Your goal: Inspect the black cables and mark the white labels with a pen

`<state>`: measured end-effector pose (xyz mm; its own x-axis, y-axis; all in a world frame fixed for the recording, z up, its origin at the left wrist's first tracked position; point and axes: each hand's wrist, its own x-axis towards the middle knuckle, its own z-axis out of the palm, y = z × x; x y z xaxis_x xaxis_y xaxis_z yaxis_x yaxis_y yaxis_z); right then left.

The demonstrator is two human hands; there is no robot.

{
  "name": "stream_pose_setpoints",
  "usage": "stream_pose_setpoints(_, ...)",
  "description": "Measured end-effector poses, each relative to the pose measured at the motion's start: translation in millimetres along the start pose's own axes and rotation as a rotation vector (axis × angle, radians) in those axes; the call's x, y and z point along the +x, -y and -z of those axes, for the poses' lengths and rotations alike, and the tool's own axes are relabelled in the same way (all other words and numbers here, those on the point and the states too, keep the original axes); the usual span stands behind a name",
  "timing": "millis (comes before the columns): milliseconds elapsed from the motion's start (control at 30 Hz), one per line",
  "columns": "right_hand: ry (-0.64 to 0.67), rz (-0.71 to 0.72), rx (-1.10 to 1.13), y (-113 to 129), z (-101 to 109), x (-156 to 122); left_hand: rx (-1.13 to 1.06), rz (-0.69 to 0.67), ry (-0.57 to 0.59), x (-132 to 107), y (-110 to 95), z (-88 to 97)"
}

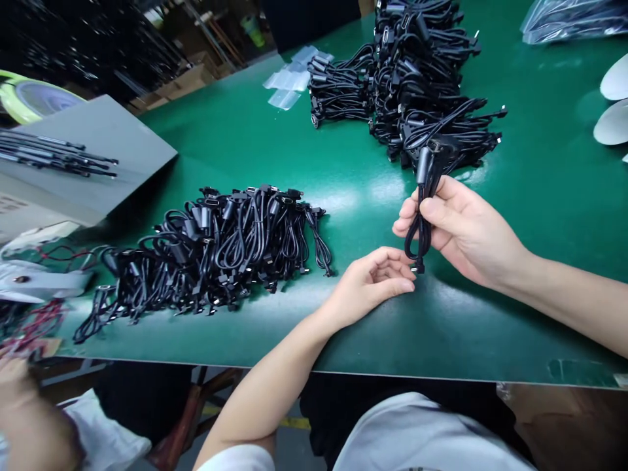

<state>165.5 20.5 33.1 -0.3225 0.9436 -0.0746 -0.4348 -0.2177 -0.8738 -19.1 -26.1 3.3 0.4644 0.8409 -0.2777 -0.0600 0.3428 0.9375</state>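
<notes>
A wide green tabletop (441, 333) fills the view, with a big heap of black cables (417, 85) at the far side and a smaller heap (216, 255) on the left. The right hand (466, 229) has its fingers (432, 208) shut tight on a looped black cable (424, 219), which hangs straight up and down. The left hand (373, 281) is half open and holds nothing — it is the nearer hand to the plug (418, 267) at the cable's low end, just beside it.
</notes>
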Motion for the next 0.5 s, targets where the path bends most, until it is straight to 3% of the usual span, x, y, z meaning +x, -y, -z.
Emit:
stream_pose_setpoints(133, -0.032, 0.037, -0.096, -0.1, -7.5, -5.6, -0.057, 0.07, 0.0, 0.0, 3.1, -3.4)
stream_pose_setpoints(333, -0.134, 0.086, -0.196, -3.1, -7.1, -6.4, -0.246, 0.17, 0.182, 0.7, 3.7, -1.1)
stream_pose_setpoints(500, -0.17, 0.051, -0.198, -8.2, -1.6, -3.0, -0.313, 0.224, 0.201, 1.3, 4.4, 0.4)
